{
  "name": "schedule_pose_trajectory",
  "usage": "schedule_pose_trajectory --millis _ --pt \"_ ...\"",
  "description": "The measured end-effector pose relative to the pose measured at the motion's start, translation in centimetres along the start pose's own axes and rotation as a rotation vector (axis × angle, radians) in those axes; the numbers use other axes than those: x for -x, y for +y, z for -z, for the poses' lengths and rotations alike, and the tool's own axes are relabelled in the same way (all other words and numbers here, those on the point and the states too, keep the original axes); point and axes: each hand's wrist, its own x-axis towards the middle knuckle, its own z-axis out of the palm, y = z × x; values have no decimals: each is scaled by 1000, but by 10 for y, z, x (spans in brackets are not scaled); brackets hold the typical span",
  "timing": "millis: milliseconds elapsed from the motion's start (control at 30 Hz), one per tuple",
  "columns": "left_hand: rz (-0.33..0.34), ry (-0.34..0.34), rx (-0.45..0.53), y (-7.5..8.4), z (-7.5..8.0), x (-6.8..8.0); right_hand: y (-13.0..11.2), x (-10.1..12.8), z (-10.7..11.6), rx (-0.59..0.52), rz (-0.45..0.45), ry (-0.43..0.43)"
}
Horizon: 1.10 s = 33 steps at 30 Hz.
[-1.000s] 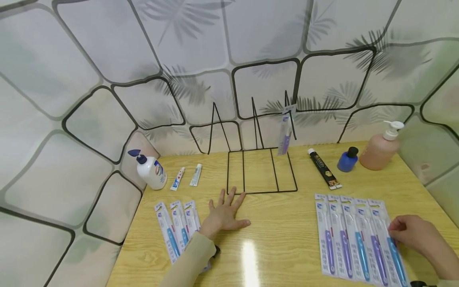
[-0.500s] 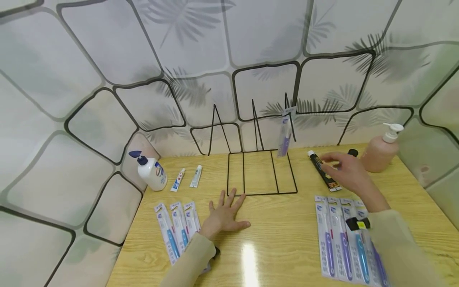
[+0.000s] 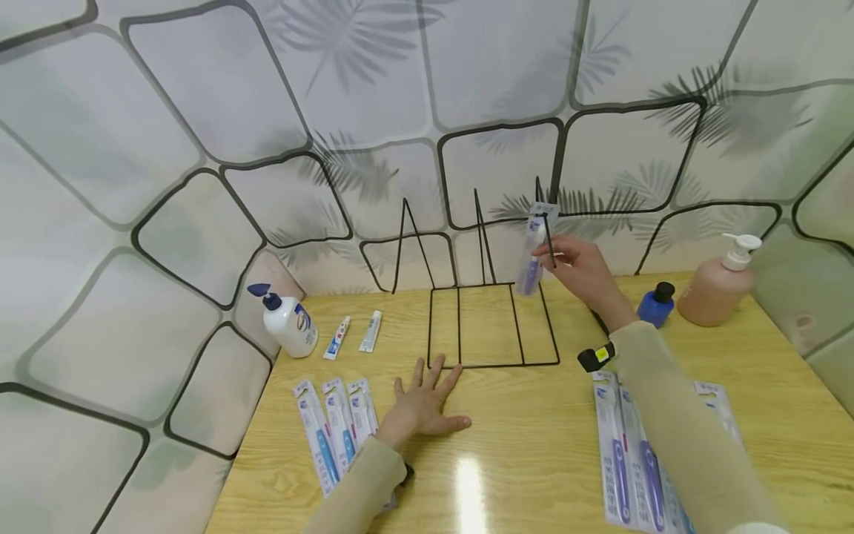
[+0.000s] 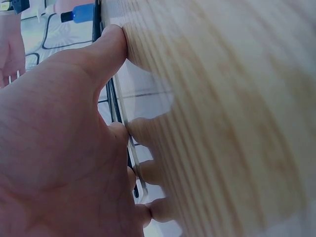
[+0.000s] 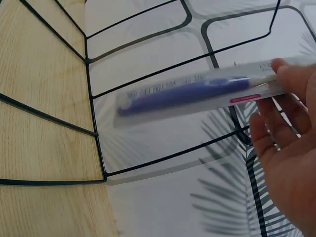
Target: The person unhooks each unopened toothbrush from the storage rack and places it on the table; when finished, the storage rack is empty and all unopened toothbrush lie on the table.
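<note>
A black wire rack [image 3: 494,366] stands on the wooden table against the patterned wall, with upright prongs at its back. From its right prong hangs a packaged toothbrush [image 3: 529,276] with a purple handle. My right hand [image 3: 590,276] pinches the edge of this pack between thumb and fingers; in the right wrist view the thumb lies over the pack [image 5: 187,94] near the brush's neck. Palm down, my left hand [image 3: 425,412] rests on the table with fingers spread and fingertips right at the rack's front wire. The left wrist view shows the left thumb [image 4: 111,47] stretched along the wood.
Packaged toothbrushes [image 3: 617,460] lie in a row at right, partly under my forearm; more packs [image 3: 316,437] lie at left. Two small toothpaste tubes [image 3: 336,338] and a white pump bottle [image 3: 291,326] stand or lie back left. A blue bottle [image 3: 654,305] and pink pump bottle [image 3: 715,291] stand back right.
My right hand has moved from the right-hand row of packs, over the black tube, to the hanging toothbrush pack and taken hold of it. The left hand has stayed in place.
</note>
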Motion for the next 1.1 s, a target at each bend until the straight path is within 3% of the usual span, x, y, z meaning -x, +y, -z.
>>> schedule_pose_trajectory --millis 167,333,467,667,767,967,1100 --pt "-5 5 1 -1 0 1 -6 5 -4 19 83 224" --pt "-4 8 9 -2 2 2 -8 22 15 63 11 363" --pt "-5 9 8 -3 1 1 -8 49 40 133 -25 406" --pt "-3 4 -7 -4 3 1 7 110 86 251 -95 309" --pt "2 4 -15 -5 5 2 15 144 108 354 -185 220" --pt "8 2 -19 -5 7 3 44 200 144 347 -352 7" --pt "10 -3 -13 -6 6 4 65 229 163 363 -557 -113"
